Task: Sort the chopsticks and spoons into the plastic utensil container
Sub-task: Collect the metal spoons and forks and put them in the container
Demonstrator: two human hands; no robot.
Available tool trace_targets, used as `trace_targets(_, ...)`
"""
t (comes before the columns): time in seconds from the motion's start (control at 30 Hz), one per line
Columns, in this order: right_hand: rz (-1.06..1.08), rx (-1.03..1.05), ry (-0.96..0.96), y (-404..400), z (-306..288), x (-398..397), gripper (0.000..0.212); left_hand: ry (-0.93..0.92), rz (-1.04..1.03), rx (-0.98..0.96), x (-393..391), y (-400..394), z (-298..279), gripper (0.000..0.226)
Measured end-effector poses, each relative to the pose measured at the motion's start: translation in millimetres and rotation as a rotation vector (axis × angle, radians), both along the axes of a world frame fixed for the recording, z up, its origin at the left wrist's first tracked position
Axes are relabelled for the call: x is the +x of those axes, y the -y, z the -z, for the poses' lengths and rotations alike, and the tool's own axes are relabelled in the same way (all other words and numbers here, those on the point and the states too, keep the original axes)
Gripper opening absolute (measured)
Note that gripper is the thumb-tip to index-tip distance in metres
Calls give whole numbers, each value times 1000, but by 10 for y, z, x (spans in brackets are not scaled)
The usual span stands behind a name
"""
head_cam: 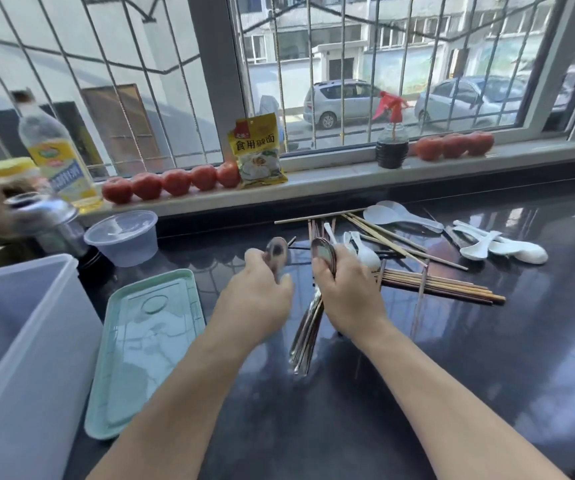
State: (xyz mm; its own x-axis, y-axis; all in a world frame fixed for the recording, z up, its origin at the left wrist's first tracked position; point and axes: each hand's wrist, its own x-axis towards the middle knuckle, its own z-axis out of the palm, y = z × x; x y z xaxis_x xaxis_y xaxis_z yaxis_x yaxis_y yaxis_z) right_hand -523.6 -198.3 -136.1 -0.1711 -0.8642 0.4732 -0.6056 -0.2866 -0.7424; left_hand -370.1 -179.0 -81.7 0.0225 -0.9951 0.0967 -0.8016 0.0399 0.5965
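My left hand [258, 299] grips a single metal spoon [276, 251], bowl up. My right hand [348, 292] grips a bundle of metal spoons [308, 336], bowls at the top and handles hanging down toward me. Wooden chopsticks [445, 289] lie in a loose pile on the dark counter just right of my right hand, with more chopsticks [379, 233] crossed behind it. White plastic spoons [500, 244] lie at the right and another white spoon [365, 252] beside my right hand. The pale green plastic tray [147, 344] lies left of my left hand.
A large translucent plastic bin [19, 358] stands at the left edge. A round clear tub [123, 237], a metal can [47, 216] and an oil bottle [57, 157] sit behind it. Tomatoes [175, 181], a yellow packet [260, 150] and a dark bottle [391, 147] line the windowsill.
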Motion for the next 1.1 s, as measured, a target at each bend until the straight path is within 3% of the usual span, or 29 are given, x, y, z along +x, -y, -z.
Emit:
trace_targets(0.07,-28,17,-7,-42,-4,49,23,-246,70,184,-44,-49,-75,10)
trace_targets(0.13,-84,40,49,-86,-13,78,21,-450,121,289,-91,-99,-73,23)
trace_targets(0.3,-186,70,183,-152,-62,119,11,-355,132,160,-223,-211,37,36)
trace_targets(0.43,-194,74,242,-168,-101,94,12,-673,173,372,-279,-307,-33,32)
trace_targets(0.53,-212,64,279,-223,-187,128,14,-784,216,492,-204,-380,-173,31)
trace_targets(0.63,-238,26,280,-337,-396,271,20,-803,239,511,7,-501,-388,33)
trace_targets(0.8,-508,62,219,-438,-1075,854,56,-912,186,465,686,-696,-845,33)
trace_targets(0.93,-854,243,220,-429,-1591,1614,55,-819,37,358,1462,-943,-1168,52)
trace_targets(1.1,-1140,414,231,-507,-1792,2661,44,-708,-61,234,2550,-1371,-1274,31)
